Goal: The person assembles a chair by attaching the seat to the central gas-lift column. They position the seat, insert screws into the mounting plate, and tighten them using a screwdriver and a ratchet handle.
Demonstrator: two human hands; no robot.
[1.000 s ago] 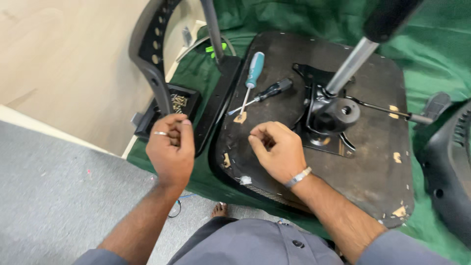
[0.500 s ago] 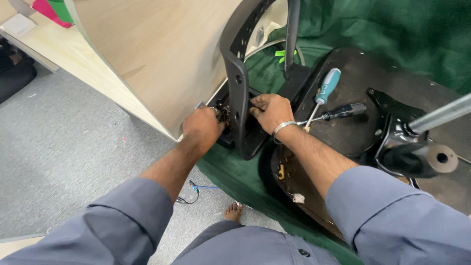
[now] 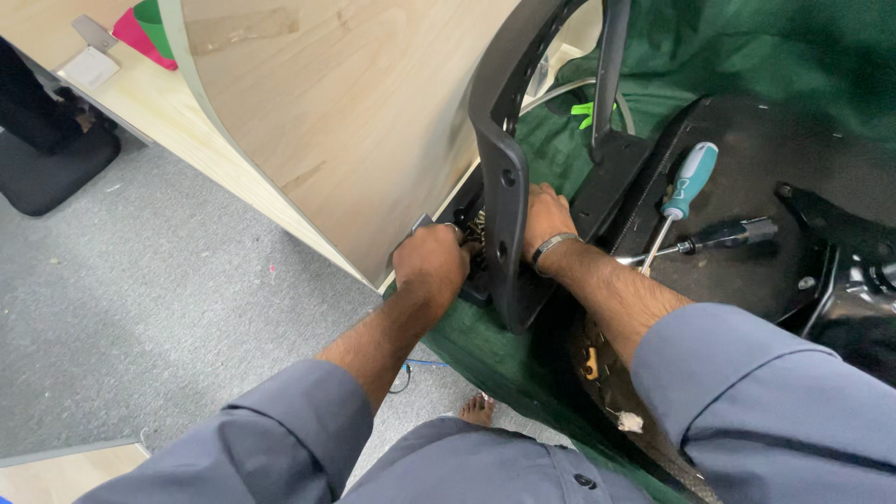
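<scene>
The left hand (image 3: pixel 431 263) and right hand (image 3: pixel 546 217) touch the black armrest (image 3: pixel 509 168) on both sides; I cannot tell their grip. A wooden panel (image 3: pixel 345 121) is close at left. Two screwdrivers (image 3: pixel 686 191) lie at right on the seat base (image 3: pixel 747 131).

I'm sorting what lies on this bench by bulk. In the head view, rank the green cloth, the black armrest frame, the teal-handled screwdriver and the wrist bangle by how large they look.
1. Green cloth
2. Black armrest frame, though its nearness to the camera inflates it
3. Teal-handled screwdriver
4. Wrist bangle on the right hand
</scene>
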